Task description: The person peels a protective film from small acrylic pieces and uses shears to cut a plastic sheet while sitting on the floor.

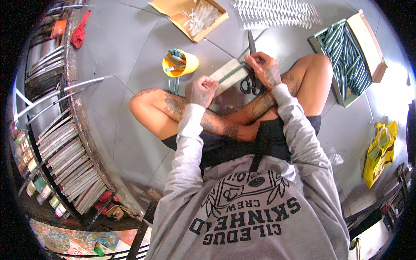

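Both my hands meet over a pale flat block (228,72) in front of my crossed legs. A slim dark green pen-like stick (232,73) spans between them. My left hand (203,91) pinches its near end, and my right hand (264,68) closes on its far end. Black-handled scissors (246,86) lie beside the block, just below my right hand. A dark pointed blade (251,42) sticks out beyond that hand; whether it belongs to the scissors is hidden. Left of the block, a yellow cup (190,64) holds several green sticks, with more sticks (173,85) by my left knee.
An open green box (344,60) full of dark green sticks lies right of my knee. Ahead are a cardboard box (173,8) of clear pieces and rows of small white parts (277,14). A yellow bag (381,151) lies right; a loaded rack (71,160) stands left.
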Tool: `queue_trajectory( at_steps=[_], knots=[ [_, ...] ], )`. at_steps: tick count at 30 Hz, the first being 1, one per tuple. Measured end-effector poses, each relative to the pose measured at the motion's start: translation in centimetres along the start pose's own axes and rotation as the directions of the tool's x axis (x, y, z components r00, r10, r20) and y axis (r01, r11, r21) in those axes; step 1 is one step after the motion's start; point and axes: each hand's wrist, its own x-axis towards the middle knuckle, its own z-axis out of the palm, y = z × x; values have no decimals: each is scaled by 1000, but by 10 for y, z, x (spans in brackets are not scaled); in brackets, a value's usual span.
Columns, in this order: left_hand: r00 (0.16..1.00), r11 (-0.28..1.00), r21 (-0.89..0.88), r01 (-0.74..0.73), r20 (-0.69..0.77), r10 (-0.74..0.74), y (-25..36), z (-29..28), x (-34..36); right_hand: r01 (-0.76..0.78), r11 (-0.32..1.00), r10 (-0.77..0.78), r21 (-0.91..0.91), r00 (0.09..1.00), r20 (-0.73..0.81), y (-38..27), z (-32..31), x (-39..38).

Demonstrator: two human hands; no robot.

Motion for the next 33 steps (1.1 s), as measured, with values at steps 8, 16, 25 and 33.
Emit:
queue_trajectory(
  at_steps=[8, 16, 25, 33],
  knots=[
    [896, 900, -119, -419, 108, 431, 56, 62, -53, 128, 879, -175, -459, 983, -61, 22, -13, 27],
    [871, 873, -296, -388, 190, 452, 112, 65, -103, 80, 185, 160, -980, 981, 110, -57, -132, 16],
    [947, 935, -208, -287, -207, 244, 27, 23, -97, -201, 925, -49, 321, 777, 628, -98, -133, 30],
    [944, 912, 242, -330, 111, 312, 12, 79, -105, 88, 367, 147, -926, 978, 151, -85, -53, 70]
  ],
)
